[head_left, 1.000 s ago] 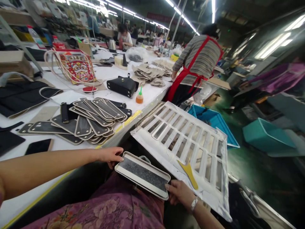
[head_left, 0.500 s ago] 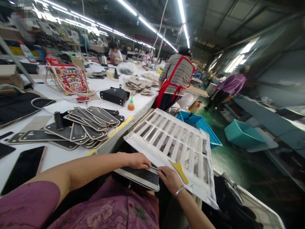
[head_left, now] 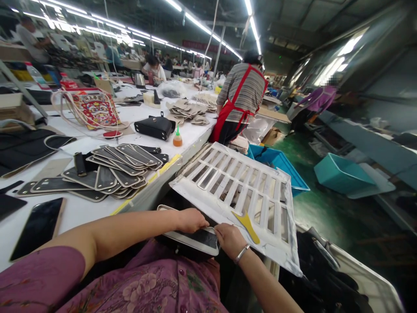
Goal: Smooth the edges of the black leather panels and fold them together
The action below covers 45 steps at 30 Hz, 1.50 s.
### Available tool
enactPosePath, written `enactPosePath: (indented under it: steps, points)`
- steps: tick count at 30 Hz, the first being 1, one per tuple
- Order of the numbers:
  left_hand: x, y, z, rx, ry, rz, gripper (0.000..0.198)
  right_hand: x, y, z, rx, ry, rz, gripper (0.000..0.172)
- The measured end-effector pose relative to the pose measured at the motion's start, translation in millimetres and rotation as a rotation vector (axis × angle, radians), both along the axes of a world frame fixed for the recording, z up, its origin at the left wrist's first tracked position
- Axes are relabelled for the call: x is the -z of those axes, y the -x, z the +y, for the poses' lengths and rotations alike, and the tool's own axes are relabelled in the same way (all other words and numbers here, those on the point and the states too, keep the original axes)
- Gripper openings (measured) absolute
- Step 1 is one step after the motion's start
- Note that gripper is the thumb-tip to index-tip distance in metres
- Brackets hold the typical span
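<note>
On my lap lies a flat dark panel with a pale border (head_left: pixel 198 239). My left hand (head_left: pixel 190 220) rests on its top edge with the fingers curled over it. My right hand (head_left: pixel 230 240) pinches the panel's right end, fingers closed. Just right of both hands a white slotted template board (head_left: pixel 237 191) slopes off the table edge, with a yellow scraper (head_left: pixel 248 226) lying on it close to my right hand.
A fanned pile of similar dark panels (head_left: pixel 110 171) sits on the white table (head_left: pixel 81 208), with a phone (head_left: pixel 37 228), a black bag (head_left: pixel 154 127), an orange glue bottle (head_left: pixel 177 139) and an embroidered bag (head_left: pixel 94 108). A person in a red apron (head_left: pixel 241 102) stands farther along. Blue bins (head_left: pixel 276 163) stand on the floor.
My hands came together on the panel: the left moved from its left end onto the top edge, the right slid up to the right end. The panel now sits closer to my body.
</note>
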State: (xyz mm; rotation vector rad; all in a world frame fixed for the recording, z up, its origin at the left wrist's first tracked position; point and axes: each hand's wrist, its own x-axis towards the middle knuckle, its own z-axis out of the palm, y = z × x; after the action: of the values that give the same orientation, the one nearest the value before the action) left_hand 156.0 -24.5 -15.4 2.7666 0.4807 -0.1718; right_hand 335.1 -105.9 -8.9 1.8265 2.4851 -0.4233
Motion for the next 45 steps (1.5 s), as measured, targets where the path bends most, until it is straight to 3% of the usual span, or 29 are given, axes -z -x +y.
enactPosePath:
  steps: [3,8,13,17,20,25,32,41,45]
  points:
    - [-1.3,-3.7,-5.4,0.083,-0.059,0.045,0.037,-1.4,0.7,-1.2,-0.036,0.023,-0.035,0.027]
    - [-0.9,-6.4,-14.0,0.096,-0.106,0.059,0.049,-5.6,1.8,3.1,-0.110,0.067,-0.040,0.028]
    - [3.8,-5.7,-18.6,0.051,-0.131,0.054,0.047,-9.0,-6.2,23.5,-0.137,0.134,0.040,0.038]
    - [4.2,-5.6,-15.9,0.010,-0.119,0.042,0.046,-7.0,-10.2,36.0,-0.126,0.184,0.116,0.028]
    - [1.9,-5.3,-7.9,-0.046,-0.050,0.060,0.038,-3.8,-7.6,35.3,-0.102,0.174,0.163,0.017]
    - [0.2,-3.5,8.5,-0.080,0.060,0.061,0.029,2.6,-6.2,26.3,-0.050,0.141,0.221,0.024]
    - [-1.2,-7.4,14.2,-0.112,0.053,0.063,0.025,11.1,-8.5,23.2,-0.018,0.058,0.159,0.029]
    - [2.2,-7.6,-0.3,0.025,-0.017,0.111,0.024,-0.3,-5.7,13.3,-0.169,0.136,0.100,0.031]
    - [0.2,-9.1,-8.3,0.068,-0.108,0.086,0.024,-5.7,-6.0,20.7,-0.106,0.220,0.182,0.035]
